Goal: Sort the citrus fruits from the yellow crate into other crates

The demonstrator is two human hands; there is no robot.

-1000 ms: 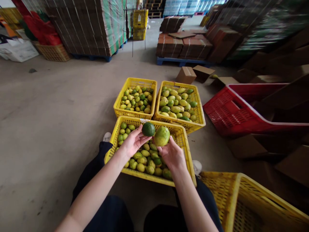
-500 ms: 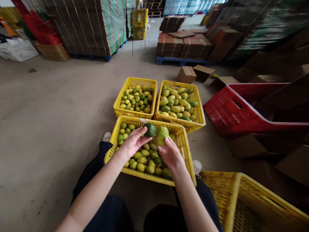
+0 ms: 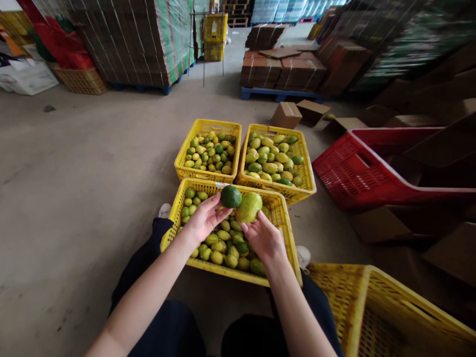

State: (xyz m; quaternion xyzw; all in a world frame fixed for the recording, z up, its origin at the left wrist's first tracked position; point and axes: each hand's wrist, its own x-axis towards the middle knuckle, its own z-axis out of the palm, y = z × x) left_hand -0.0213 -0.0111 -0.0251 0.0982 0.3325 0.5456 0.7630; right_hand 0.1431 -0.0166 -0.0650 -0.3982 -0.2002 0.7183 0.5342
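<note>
My left hand is closed on a dark green lemon, fingertips under and behind it. A larger yellow-green lemon sits in the fingers of my right hand. The two fruits are side by side, nearly or just touching. Below both hands stands a yellow crate, where many green and yellow lemons lie; my hands and forearms hide part of them.
Two more yellow crates of lemons, a left one and a right one, adjoin the near crate. To the right are a red crate and cardboard boxes. Another yellow crate is at lower right. Cartons stand on a blue pallet behind.
The yellow-green lemon has turned a little in my right hand and shows a smoother side. The dark green lemon has shifted or turned slightly in my left hand.
</note>
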